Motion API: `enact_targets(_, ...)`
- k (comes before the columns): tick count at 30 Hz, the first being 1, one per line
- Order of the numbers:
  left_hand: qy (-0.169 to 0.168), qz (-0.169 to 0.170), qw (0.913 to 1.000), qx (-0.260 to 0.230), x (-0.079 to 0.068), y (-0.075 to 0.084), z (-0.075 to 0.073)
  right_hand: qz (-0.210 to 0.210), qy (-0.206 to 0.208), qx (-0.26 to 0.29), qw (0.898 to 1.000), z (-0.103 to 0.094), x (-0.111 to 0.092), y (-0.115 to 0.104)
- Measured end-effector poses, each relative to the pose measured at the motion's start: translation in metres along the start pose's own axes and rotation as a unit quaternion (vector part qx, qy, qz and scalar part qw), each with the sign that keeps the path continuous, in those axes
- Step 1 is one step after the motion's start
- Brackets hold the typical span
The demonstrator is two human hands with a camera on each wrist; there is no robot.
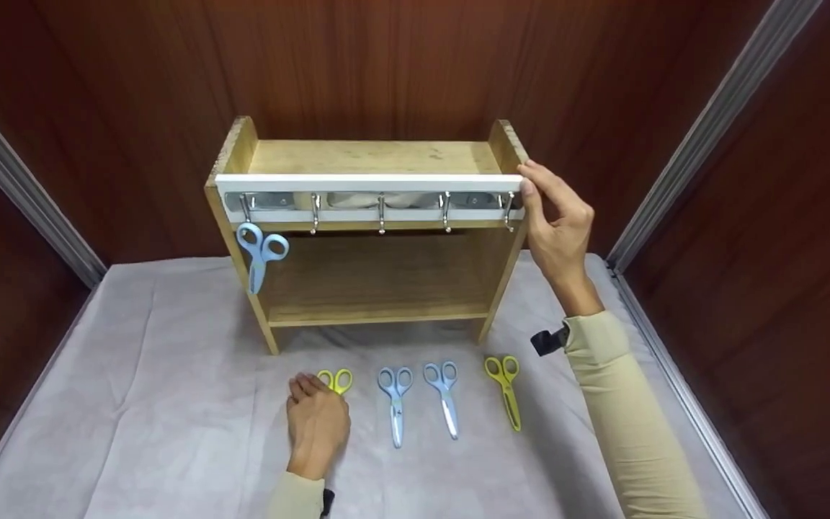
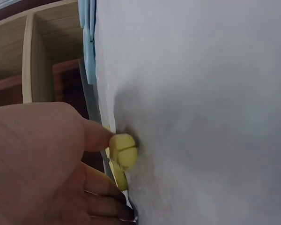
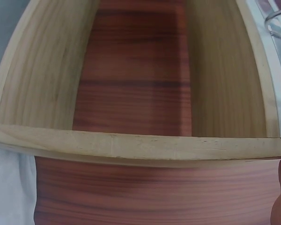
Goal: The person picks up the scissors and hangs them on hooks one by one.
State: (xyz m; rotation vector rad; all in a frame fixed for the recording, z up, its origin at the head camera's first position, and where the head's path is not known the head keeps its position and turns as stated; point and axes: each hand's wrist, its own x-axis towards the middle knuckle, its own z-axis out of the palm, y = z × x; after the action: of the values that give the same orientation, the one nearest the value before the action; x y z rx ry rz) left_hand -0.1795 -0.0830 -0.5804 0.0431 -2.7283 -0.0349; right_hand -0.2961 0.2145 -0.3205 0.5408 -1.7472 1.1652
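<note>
My left hand is low over the cloth, pinching yellow scissors between thumb and fingers. Their handle loops show past the hand in the head view; a rounded yellow end shows at the thumb in the left wrist view. My right hand touches the right end of the white hook rail with thumb and fingertips. That rail runs along the front of a wooden shelf. Blue scissors hang by one loop from its leftmost hook.
On the cloth before the shelf lie blue scissors, another blue pair and a yellow pair, handles toward the shelf. Several metal hooks line the rail. Brown panels stand behind and at both sides.
</note>
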Motion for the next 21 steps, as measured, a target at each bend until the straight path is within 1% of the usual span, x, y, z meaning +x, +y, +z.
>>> enact_targets(2, 0.013, 0.004, 0.9996, 0.024, 0.001, 0.002, 0.000, 0.001, 0.000, 0.000, 1.000, 0.000, -0.001, 0.000)
enact_targets(4, 0.015, 0.005, 0.9992, 0.037, 0.003, 0.005, 0.000, 0.001, 0.000, 0.000, 1.000, 0.000, -0.001, 0.000)
enact_targets(11, 0.029, -0.004, 0.9990, 0.033, 0.009, 0.012, -0.004, 0.001, 0.002, 0.000, 1.000, -0.001, 0.000, 0.002)
enact_targets(14, 0.018, -0.010, 0.9990, 0.039, 0.013, 0.016, -0.003, -0.001, 0.003, -0.005, 1.000, -0.001, 0.002, 0.003)
enact_targets(15, 0.010, -0.014, 0.9989, 0.045, 0.015, 0.017, -0.003, -0.001, 0.002, -0.006, 1.000, -0.001, 0.002, 0.003)
enact_targets(18, -0.009, -0.022, 0.9971, 0.073, 0.018, 0.020, -0.002, 0.001, 0.000, -0.005, 1.000, 0.000, 0.002, 0.003)
enact_targets(21, -0.016, -0.022, 0.9951, 0.095, 0.020, 0.021, -0.002, 0.003, 0.001, -0.005, 1.000, 0.000, 0.001, 0.002)
